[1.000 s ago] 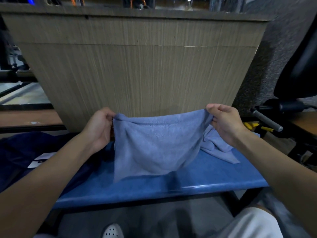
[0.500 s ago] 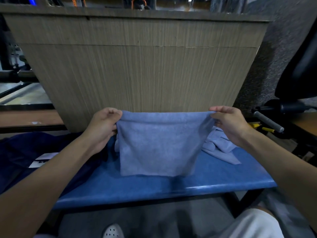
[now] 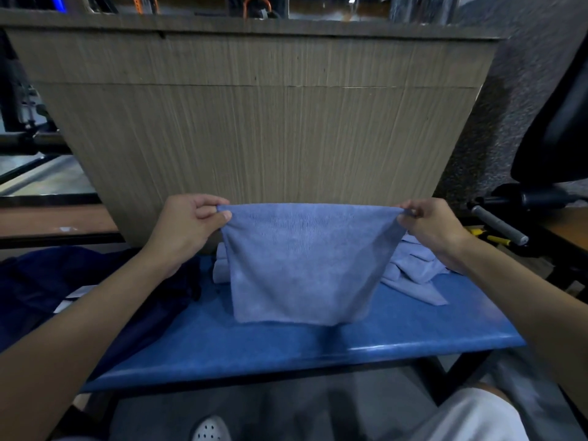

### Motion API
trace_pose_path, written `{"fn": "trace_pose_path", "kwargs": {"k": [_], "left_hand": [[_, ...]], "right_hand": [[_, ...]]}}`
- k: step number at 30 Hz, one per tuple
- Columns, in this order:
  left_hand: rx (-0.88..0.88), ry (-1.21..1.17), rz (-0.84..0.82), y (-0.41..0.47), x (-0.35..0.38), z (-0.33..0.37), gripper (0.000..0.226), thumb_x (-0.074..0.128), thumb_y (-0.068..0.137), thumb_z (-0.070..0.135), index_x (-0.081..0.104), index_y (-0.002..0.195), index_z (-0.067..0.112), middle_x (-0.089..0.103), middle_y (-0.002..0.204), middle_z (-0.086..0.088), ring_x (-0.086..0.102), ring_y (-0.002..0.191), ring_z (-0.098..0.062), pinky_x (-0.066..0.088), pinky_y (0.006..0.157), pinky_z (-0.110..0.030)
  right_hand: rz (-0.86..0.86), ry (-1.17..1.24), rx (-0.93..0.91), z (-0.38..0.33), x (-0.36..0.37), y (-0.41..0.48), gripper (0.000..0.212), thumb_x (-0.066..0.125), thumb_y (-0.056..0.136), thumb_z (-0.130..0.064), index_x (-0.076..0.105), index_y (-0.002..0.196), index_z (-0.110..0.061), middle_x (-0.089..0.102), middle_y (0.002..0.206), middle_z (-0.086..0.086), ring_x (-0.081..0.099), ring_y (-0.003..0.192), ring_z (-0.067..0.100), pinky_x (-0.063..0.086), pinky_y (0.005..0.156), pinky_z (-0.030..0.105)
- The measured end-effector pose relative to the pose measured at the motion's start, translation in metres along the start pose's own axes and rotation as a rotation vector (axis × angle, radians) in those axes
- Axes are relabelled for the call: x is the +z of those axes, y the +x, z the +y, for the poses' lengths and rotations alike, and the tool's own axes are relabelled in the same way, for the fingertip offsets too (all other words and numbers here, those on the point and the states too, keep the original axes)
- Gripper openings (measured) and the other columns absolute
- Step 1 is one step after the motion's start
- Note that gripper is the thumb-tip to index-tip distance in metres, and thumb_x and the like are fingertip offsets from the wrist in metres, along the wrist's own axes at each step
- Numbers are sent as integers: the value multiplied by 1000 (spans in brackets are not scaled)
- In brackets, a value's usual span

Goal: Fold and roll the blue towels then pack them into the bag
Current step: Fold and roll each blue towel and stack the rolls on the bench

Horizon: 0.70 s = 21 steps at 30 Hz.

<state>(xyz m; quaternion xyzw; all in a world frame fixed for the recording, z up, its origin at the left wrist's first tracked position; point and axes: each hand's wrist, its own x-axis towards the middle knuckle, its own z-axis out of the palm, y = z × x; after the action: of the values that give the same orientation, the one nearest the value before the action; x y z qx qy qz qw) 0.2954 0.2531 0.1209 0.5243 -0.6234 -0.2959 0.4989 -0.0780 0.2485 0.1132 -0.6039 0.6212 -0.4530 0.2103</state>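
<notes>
I hold a light blue towel (image 3: 305, 265) stretched out in the air above the blue table (image 3: 286, 348). My left hand (image 3: 187, 227) pinches its upper left corner and my right hand (image 3: 429, 230) pinches its upper right corner. The towel hangs flat, its lower edge just above the tabletop. Behind it on the left lie rolled light blue towels (image 3: 221, 268), partly hidden. More loose blue towels (image 3: 413, 268) lie heaped at the right. A dark navy bag (image 3: 63, 288) lies slack on the table's left end.
A tall wood-grain panel (image 3: 254, 122) stands right behind the table. A black chair (image 3: 560, 122) and a grey-handled tool (image 3: 499, 224) sit at the right. My knee in white shorts (image 3: 471, 415) and a white shoe (image 3: 210, 429) are below the table's front edge.
The towel was bunched and sagging a second ago. My hands have lifted and pulled apart, so it now hangs taut and flat.
</notes>
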Motion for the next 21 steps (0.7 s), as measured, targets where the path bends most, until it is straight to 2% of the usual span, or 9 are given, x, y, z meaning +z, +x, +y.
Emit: {"fn": "trace_pose_path", "kwargs": {"k": [2,4,10,12,14,16,18,19,21], "left_hand": [[5,17,8,1,0,0,12,71,88,11,71,98,17,76,82,8,69,79,-3,49,73,-14],[4,12,12,3,0,-1,10,72,87,10,71,95,16,76,80,8,69,77,-3,50,70,-12],[-14,51,21,4,1,-2,15,73,85,7,70,82,21,74,71,4,67,67,-5,52,67,-19],[-1,91,37,4,2,-2,17,73,85,7,70,80,22,72,74,2,64,66,-6,51,67,-21],[19,158,47,3,4,0,13,74,85,9,71,81,21,70,78,3,61,64,1,49,66,-21],[-44,111,30,3,5,1,3,72,87,12,71,87,14,69,75,-1,60,58,0,46,57,-19],[-175,-33,-39,3,4,2,9,68,90,12,68,96,5,70,79,-14,64,58,-10,45,48,-19],[-234,-104,-86,3,3,2,11,67,91,13,66,98,4,69,83,-18,66,60,-14,47,47,-20],[-320,-176,-175,2,1,4,14,66,91,14,64,100,4,68,87,-19,70,66,-19,51,51,-22]], "right_hand": [[-7,0,-9,0,0,0,28,52,93,5,62,74,-12,54,58,-6,44,55,-2,35,50,5],[26,-1,-12,-1,-1,1,15,55,93,1,65,85,-7,51,69,6,41,59,4,35,50,9],[51,-45,-27,6,-7,3,15,56,96,-7,66,90,2,54,73,10,46,69,18,39,63,31],[59,-27,-17,7,-9,1,13,57,96,-8,67,91,-2,54,74,10,46,69,17,40,64,32],[68,-34,-19,6,-11,-1,12,58,95,-8,67,91,-1,53,72,9,44,64,16,39,59,29],[90,-11,-29,6,-13,-4,11,61,94,-8,66,90,1,57,74,10,47,67,15,41,59,28],[95,40,-16,6,-15,-6,8,62,93,-8,66,89,-2,60,75,9,51,68,11,44,58,20],[89,53,-7,8,-17,-7,9,61,94,-8,65,88,-3,59,72,7,49,66,10,43,57,18],[68,71,15,11,-19,-8,16,57,97,-9,62,82,-5,51,66,5,42,60,12,39,55,26]]}}
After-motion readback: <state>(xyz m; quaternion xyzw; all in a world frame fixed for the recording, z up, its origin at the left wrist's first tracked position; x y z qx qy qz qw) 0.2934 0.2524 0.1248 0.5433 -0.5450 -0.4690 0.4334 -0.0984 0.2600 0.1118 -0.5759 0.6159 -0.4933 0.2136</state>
